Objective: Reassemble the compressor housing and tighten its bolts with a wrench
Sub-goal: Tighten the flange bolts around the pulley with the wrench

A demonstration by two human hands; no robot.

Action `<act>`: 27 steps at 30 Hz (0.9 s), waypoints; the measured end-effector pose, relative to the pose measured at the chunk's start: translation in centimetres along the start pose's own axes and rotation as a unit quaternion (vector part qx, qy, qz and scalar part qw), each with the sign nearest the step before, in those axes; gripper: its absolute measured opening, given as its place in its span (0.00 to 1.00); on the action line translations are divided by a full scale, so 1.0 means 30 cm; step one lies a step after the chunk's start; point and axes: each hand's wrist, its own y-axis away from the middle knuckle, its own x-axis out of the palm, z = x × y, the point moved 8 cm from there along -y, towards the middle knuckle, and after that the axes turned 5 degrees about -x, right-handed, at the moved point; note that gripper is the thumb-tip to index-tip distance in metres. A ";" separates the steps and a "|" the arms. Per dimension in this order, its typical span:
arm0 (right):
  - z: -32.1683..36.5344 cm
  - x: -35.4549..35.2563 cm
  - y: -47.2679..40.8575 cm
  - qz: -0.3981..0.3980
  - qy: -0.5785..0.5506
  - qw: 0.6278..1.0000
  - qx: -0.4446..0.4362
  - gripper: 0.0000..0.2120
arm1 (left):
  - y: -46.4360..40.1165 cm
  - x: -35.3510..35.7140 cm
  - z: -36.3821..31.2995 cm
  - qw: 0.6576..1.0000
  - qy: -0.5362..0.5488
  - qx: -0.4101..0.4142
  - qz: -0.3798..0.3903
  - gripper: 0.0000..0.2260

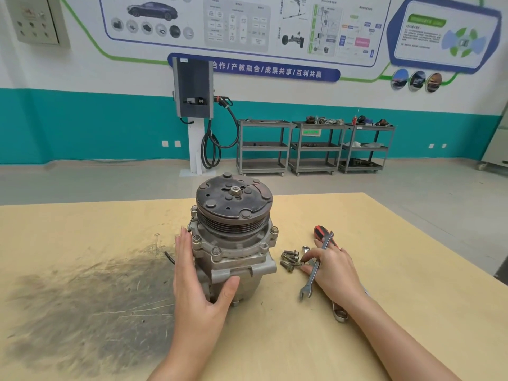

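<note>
A: Compressor housing [236, 259], head view: why is it being kept upright at mid-table [82, 221]?

B: It is being braced by the left hand [192, 281], fingers straight and thumb spread, presumably for bolting. Loose bolts [288, 259] just beside it are being reached by the right hand [332, 270], a wrench [309, 284] being gripped between its fingers.

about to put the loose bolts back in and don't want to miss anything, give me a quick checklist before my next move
1. The compressor stands upright, steadied by the left hand: ok.
2. The wrench is in the right hand: ok.
3. The loose bolts lie at the right fingertips: ok.
4. Every flange hole filled: cannot tell, the far side is hidden.
5. The seated flange bolts are tight: cannot tell.
</note>
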 end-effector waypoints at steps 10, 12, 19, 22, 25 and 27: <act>-0.024 0.005 -0.003 0.006 -0.019 1.000 0.011 0.07 | 0.004 -0.002 -0.010 1.000 -0.007 0.000 -0.003 0.42; -0.022 0.007 -0.012 0.004 -0.020 1.000 0.011 0.08 | 0.004 -0.002 -0.012 1.000 -0.006 0.002 -0.003 0.42; -0.025 0.041 -0.055 0.025 -0.045 0.998 0.021 0.06 | 0.004 -0.003 -0.010 1.000 -0.008 -0.007 -0.003 0.43; -0.030 0.055 -0.063 0.027 -0.060 0.997 0.029 0.06 | 0.003 -0.001 -0.005 1.000 -0.009 -0.011 -0.002 0.43; -0.031 0.064 -0.070 0.026 -0.060 0.997 0.037 0.06 | 0.004 0.001 -0.011 1.000 -0.009 -0.004 -0.001 0.42; -0.032 0.070 -0.075 0.030 -0.050 0.997 0.042 0.07 | 0.005 0.000 -0.014 1.000 -0.008 -0.002 -0.004 0.42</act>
